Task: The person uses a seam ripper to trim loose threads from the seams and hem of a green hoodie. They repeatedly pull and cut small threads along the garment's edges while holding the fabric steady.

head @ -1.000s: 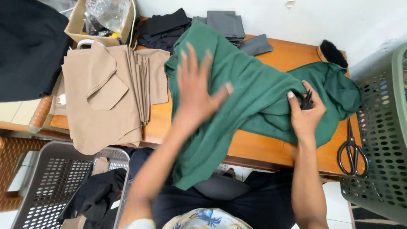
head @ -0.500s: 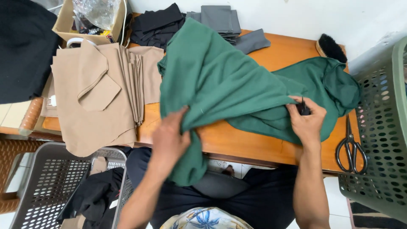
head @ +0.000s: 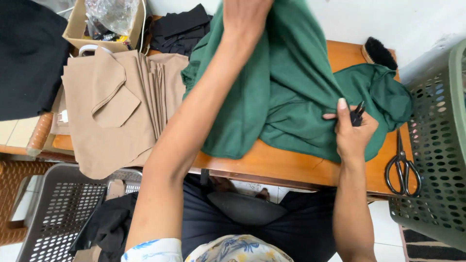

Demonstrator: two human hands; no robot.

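Left hand point(head: 245, 14), top centre of frame, grips and lifts green cloth point(head: 272, 97) off the counter point(head: 291, 167), exposing its underside. Right hand point(head: 353, 131), centre right, pins the cloth flat while clasping a small black clipper point(head: 357, 114). Scissors point(head: 402, 162) lie at right.

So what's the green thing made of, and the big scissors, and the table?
The green garment looks like soft matte knit cloth: it drapes and folds. The scissors seem dark metal with a dull sheen. The table looks like varnished wood, orange-brown and glossy, though it could be a veneer.
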